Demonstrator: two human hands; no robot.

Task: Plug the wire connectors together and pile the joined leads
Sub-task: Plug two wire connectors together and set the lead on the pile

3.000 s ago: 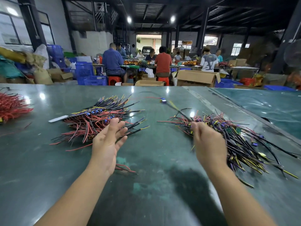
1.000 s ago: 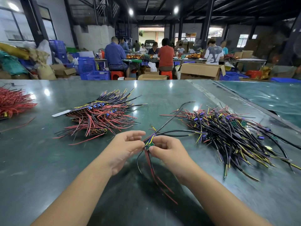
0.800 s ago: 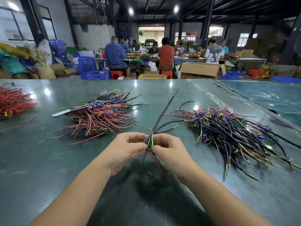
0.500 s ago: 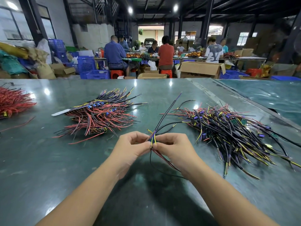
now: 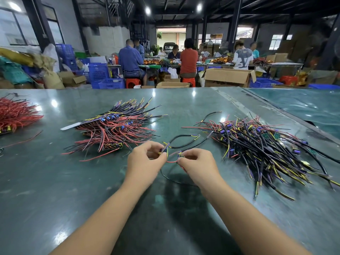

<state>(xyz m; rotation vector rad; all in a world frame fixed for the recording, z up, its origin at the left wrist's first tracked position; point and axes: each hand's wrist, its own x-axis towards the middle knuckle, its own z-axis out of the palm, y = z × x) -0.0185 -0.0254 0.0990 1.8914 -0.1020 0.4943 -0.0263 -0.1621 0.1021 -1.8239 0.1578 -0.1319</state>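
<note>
My left hand [image 5: 145, 161] pinches a small connector with black and yellow leads [image 5: 182, 142] curling away from it. My right hand [image 5: 196, 164] pinches a second connector with red and black leads [image 5: 172, 161] hanging between the hands. The two connectors sit a short gap apart above the green table [image 5: 73, 181]. Left of my hands lies a neat pile of red and black leads [image 5: 114, 129]. On the right lies a loose heap of black, yellow and purple leads [image 5: 257, 146].
A bundle of red wires [image 5: 14, 115] lies at the table's left edge. A second green table [image 5: 303, 107] adjoins on the right. Beyond the far edge stand cardboard boxes [image 5: 228, 77], blue crates [image 5: 99, 74] and several seated people at a workbench.
My hands, pressed together on the connectors half a second ago, have drawn a little apart. The black leads that stood up toward the far side now droop in a loop over the table.
</note>
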